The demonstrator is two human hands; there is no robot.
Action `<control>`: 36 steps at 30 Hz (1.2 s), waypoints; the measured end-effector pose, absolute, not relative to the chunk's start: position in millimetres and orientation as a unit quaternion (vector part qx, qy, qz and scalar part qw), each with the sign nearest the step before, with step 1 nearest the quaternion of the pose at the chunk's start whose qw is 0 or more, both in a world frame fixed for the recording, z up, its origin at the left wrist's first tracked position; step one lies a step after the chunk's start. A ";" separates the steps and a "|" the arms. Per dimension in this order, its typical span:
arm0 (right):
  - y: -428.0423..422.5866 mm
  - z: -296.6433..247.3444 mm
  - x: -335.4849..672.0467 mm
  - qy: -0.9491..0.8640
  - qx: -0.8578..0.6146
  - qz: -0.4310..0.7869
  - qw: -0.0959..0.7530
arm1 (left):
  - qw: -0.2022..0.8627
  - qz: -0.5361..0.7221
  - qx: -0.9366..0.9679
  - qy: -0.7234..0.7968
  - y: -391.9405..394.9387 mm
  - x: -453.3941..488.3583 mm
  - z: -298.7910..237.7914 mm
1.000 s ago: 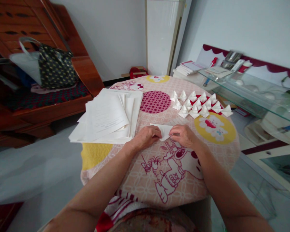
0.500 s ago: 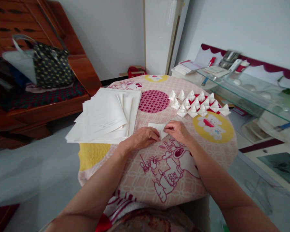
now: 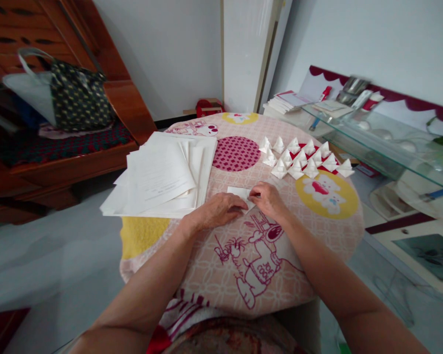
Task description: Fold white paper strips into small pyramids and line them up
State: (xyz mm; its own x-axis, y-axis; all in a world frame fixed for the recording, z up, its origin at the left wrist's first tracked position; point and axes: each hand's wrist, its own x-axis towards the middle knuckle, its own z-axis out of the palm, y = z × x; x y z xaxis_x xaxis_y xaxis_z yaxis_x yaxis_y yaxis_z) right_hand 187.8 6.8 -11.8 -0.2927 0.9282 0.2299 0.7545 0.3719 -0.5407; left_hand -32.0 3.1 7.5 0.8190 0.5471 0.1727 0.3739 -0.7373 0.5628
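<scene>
A small folded white paper (image 3: 238, 191) lies on the round table with its pink cartoon cloth (image 3: 317, 231). My left hand (image 3: 221, 208) rests on the paper's near left part, fingers curled and pressing it down. My right hand (image 3: 268, 199) pinches the paper's right edge with closed fingertips. Much of the paper is hidden under both hands. A loose stack of white sheets (image 3: 162, 174) lies to the left of my hands. Several small folded white paper shapes (image 3: 304, 158) stand in rows at the far right of the table.
A wooden bench (image 3: 59, 162) with a dark patterned bag (image 3: 79, 101) stands at the left. A glass shelf (image 3: 384, 142) with books and small items runs along the right wall. A white panel (image 3: 243, 54) leans behind the table.
My right hand has slid left along the paper toward my left hand, covering more of it. The paper looks narrower now. My left hand has stayed in place.
</scene>
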 end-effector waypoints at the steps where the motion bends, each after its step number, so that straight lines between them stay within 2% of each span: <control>1: 7.1 -12.0 187.8 -0.788 -0.534 0.167 0.259 | 0.259 0.166 0.918 0.250 3.1 -31.7 6.8; 25: 5.3 -23.8 185.3 -0.785 -0.526 0.127 0.303 | 0.250 0.175 0.915 0.264 5.0 -32.5 4.6; 36: 5.9 -22.6 183.6 -0.780 -0.550 0.126 0.270 | 0.241 0.161 0.922 0.256 4.7 -33.3 3.9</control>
